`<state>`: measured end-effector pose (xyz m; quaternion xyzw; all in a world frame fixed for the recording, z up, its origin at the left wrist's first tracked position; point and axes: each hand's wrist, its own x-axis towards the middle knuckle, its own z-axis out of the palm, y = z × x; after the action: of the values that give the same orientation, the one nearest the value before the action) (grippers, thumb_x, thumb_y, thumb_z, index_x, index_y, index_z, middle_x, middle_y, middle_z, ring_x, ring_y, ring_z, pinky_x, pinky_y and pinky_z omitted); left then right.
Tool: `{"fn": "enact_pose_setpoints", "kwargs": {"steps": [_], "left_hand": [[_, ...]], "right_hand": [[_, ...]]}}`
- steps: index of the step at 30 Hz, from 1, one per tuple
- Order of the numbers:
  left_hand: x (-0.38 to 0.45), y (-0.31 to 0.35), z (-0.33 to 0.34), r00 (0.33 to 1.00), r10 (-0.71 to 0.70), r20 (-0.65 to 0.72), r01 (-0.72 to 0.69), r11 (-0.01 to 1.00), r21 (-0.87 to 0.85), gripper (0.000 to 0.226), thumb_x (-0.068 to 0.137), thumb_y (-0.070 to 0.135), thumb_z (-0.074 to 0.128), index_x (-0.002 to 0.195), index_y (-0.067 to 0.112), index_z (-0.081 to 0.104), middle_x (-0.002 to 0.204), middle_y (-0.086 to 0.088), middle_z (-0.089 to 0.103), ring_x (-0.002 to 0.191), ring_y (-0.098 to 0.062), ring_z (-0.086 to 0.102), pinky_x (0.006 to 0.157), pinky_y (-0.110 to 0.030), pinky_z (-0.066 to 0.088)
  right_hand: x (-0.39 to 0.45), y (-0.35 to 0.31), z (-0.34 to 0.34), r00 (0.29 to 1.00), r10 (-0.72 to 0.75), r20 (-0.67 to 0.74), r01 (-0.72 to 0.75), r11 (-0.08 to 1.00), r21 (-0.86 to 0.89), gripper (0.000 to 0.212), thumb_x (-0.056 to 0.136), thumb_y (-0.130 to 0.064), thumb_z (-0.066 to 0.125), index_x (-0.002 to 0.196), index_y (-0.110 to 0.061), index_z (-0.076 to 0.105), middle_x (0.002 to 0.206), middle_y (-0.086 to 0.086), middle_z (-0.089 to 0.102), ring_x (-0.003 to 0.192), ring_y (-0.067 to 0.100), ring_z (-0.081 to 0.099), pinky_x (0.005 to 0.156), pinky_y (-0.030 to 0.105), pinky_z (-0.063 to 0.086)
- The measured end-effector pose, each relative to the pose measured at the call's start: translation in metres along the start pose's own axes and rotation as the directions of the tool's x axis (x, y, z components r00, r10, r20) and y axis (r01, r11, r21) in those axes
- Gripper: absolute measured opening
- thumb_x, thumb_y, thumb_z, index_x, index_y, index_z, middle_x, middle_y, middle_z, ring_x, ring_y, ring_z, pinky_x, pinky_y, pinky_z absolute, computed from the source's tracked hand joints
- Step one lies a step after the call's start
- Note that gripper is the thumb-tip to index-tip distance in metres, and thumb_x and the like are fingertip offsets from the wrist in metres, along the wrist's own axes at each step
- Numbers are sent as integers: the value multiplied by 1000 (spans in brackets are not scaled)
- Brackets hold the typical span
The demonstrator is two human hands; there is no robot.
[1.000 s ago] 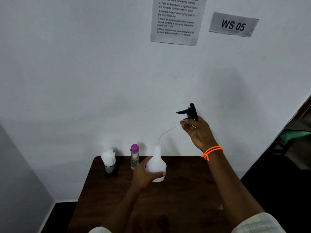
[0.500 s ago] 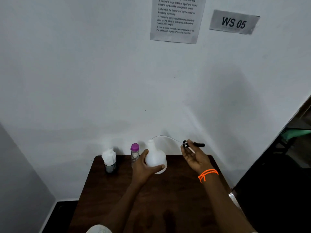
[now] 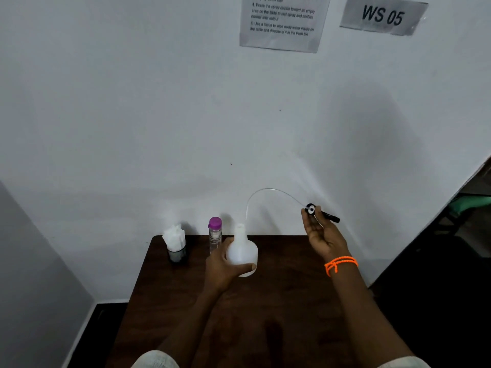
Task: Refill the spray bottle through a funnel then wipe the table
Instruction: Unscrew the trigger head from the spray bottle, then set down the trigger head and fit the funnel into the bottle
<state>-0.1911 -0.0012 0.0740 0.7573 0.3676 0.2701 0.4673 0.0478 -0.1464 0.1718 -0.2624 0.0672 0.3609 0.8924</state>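
My left hand point(image 3: 225, 266) grips the round white spray bottle point(image 3: 243, 251), which stands uncapped on the dark wooden table point(image 3: 279, 301). My right hand point(image 3: 320, 235) holds the black spray head point(image 3: 318, 212) to the right of the bottle, above the table's back right. Its thin clear dip tube point(image 3: 265, 191) arches from the head toward the bottle's open neck; the tube's tip hangs just above the neck. A clear bottle with a purple cap point(image 3: 214, 235) stands behind my left hand. No funnel is in view.
A dark cup holding white tissues point(image 3: 175, 244) stands at the table's back left corner. The white wall rises right behind the table, with an instruction sheet point(image 3: 283, 22) and a "WS 05" sign point(image 3: 382, 15). Dark floor lies on both sides.
My right hand has come down and to the right with the spray head, drawing the dip tube out of the bottle. My left hand kept its hold on the bottle.
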Motion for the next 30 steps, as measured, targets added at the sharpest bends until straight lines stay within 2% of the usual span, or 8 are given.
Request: {"fn": "enact_pose_setpoints", "kwargs": {"steps": [4, 12, 15, 18, 21, 24, 28, 30], "left_hand": [[0, -10, 0, 1000, -24, 17, 24, 1000, 6, 83, 46, 52, 96, 118, 49, 55, 111, 17, 65, 100, -4, 62, 72, -6, 45], [-20, -57, 9, 983, -148, 110, 154, 987, -53, 83, 59, 16, 95, 131, 35, 57, 119, 21, 64, 110, 17, 56, 88, -11, 45], [-32, -74, 20, 973, -191, 127, 205, 973, -106, 75, 66, -1, 89, 127, 30, 58, 113, 18, 64, 100, 23, 56, 73, -2, 46], [-41, -97, 29, 963, -219, 160, 232, 971, -67, 73, 65, 5, 88, 124, 37, 59, 115, 14, 67, 104, 9, 62, 70, -8, 50], [-43, -125, 39, 934, -289, 210, 304, 951, -45, 84, 60, 14, 93, 132, 36, 55, 124, 15, 62, 114, -3, 61, 80, -12, 48], [-43, -146, 50, 937, -284, 205, 292, 956, -9, 84, 61, 12, 94, 125, 45, 50, 121, 23, 56, 112, 9, 56, 88, -12, 43], [-44, -159, 59, 928, -291, 231, 287, 957, 50, 77, 70, 11, 91, 138, 15, 54, 135, -4, 60, 125, -18, 57, 107, -37, 46], [-46, -169, 61, 952, -231, 203, 227, 973, 43, 85, 66, 17, 94, 140, 18, 52, 142, 0, 56, 131, -11, 52, 113, -36, 41]], "right_hand": [[3, -2, -9, 996, -1, -84, -4, 998, -68, 5, 88, -1, 71, 92, -1, 67, 95, 14, 77, 87, 21, 78, 84, 38, 63], [28, 24, -67, 967, 56, -247, -166, 878, -449, 9, 91, -2, 70, 91, -11, 68, 82, 4, 76, 72, 11, 76, 64, 27, 63], [41, 54, -101, 947, 50, -318, -247, 748, -617, 22, 85, -2, 77, 102, -13, 68, 87, 5, 77, 72, 13, 76, 60, 27, 61], [48, 87, -131, 928, 47, -369, -326, 581, -746, 34, 79, -2, 82, 109, -10, 67, 94, 11, 75, 73, 18, 74, 59, 28, 59], [56, 118, -153, 911, 8, -413, -381, 402, -832, 36, 75, 0, 85, 106, -3, 68, 93, 19, 73, 61, 19, 68, 49, 27, 56], [68, 143, -180, 901, -16, -434, -421, 209, -883, 40, 69, -2, 90, 103, 2, 70, 90, 21, 74, 56, 20, 65, 41, 25, 52], [73, 163, -194, 897, -55, -439, -440, -20, -898, 33, 61, -7, 95, 82, -11, 70, 89, 15, 74, 67, 21, 69, 56, 36, 61], [73, 170, -193, 903, -64, -424, -429, -111, -896, 35, 61, -11, 96, 72, -20, 64, 79, 7, 69, 68, 19, 67, 66, 42, 64]]}}
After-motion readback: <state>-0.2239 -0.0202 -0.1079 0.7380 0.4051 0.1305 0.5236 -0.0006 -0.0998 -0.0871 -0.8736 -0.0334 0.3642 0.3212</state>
